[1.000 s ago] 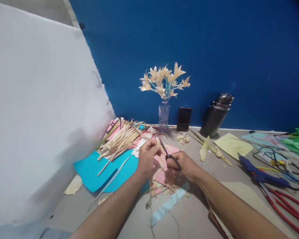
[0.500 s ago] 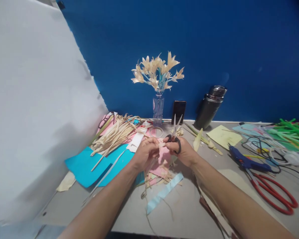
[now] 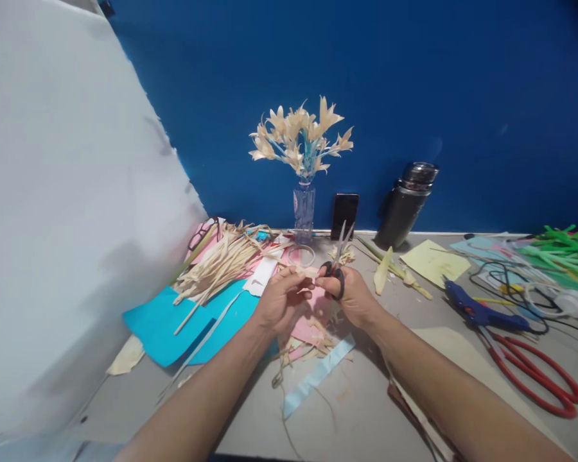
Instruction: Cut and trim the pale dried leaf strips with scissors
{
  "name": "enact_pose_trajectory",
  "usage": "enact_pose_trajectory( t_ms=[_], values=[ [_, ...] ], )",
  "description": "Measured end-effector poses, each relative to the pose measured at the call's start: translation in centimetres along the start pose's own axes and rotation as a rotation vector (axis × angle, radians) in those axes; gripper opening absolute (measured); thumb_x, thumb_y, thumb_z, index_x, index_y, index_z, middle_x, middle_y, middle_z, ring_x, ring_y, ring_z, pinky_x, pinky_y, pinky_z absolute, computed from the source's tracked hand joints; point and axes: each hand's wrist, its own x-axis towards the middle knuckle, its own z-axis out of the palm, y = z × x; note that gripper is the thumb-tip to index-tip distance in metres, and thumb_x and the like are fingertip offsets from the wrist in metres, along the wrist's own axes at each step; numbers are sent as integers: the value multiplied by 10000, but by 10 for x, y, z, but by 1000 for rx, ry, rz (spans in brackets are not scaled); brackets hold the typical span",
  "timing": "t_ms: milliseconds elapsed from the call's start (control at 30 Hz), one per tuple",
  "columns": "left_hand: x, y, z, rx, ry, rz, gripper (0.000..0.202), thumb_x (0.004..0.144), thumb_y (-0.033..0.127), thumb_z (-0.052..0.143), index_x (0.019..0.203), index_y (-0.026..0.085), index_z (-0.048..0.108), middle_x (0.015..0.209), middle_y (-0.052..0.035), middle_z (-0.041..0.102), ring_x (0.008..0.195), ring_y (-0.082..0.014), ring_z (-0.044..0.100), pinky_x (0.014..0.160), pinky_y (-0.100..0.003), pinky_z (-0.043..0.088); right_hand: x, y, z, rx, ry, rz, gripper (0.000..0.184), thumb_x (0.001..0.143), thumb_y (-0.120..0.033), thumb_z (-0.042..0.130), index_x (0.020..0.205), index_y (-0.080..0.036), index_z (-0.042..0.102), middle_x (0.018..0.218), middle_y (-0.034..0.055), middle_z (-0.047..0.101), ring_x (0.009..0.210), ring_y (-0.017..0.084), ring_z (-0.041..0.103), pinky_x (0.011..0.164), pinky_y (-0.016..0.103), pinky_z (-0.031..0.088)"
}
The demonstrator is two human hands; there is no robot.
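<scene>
My left hand (image 3: 280,298) is closed, its thumb and fingertips pinching a small pale piece of husk (image 3: 309,273). Black-handled scissors (image 3: 340,247) hang on the fingers of my right hand (image 3: 355,295), blades pointing up and slightly apart. The right thumb and fingertip also meet the near end of the pale piece. Below both hands lies pink paper (image 3: 313,327) strewn with husk scraps. A light blue ribbon strip (image 3: 320,375) rests nearer to me. Behind the hands, a clear bottle (image 3: 304,215) holds cream husk flowers (image 3: 301,135) on blue stems.
Dried husk strips (image 3: 221,260) lie over blue sheets (image 3: 158,327) at left. A tape roll (image 3: 301,256), a phone (image 3: 345,215) and a dark flask (image 3: 407,205) stand behind. At right are a blue glue gun (image 3: 481,311), red-handled scissors (image 3: 534,372), cables and green pipe cleaners (image 3: 559,250).
The scissors have tilted a little to the right and their blades have drawn closer together. My left fingers have shifted slightly on the pale piece, which shows more. The view has moved slightly.
</scene>
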Motion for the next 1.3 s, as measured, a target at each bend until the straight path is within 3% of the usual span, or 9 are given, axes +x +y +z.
enact_pose_trajectory(
  t_ms=[200, 367, 967, 1300],
  values=[
    [5, 17, -6, -62, 97, 49, 167, 596, 187, 693, 658, 159, 540, 601, -23, 631, 588, -128, 582, 570, -246, 456, -6, 2, -4, -237, -357, 110, 500, 729, -634, 686, 756, -134, 670, 637, 29, 639, 499, 108, 505, 461, 222, 343],
    [5, 25, -9, -89, 131, 39, 166, 568, 170, 657, 610, 175, 496, 520, 13, 561, 526, -105, 521, 523, -235, 430, -10, 3, -2, -241, -506, 180, 605, 705, -728, 643, 769, -127, 657, 619, 37, 650, 478, 135, 566, 457, 233, 377],
    [6, 24, -11, -9, 82, 108, 179, 570, 187, 658, 615, 179, 485, 545, 13, 584, 518, -113, 536, 524, -247, 434, -6, 13, -6, -256, -560, 145, 369, 803, -494, 688, 726, -134, 664, 569, 16, 662, 472, 135, 583, 481, 227, 392],
    [6, 25, -13, -25, 62, 89, 187, 573, 179, 665, 593, 177, 479, 521, 25, 555, 504, -105, 532, 521, -238, 438, -7, 15, -8, -273, -566, 130, 374, 824, -497, 674, 728, -136, 669, 546, 15, 651, 466, 135, 573, 472, 226, 374]
  ],
)
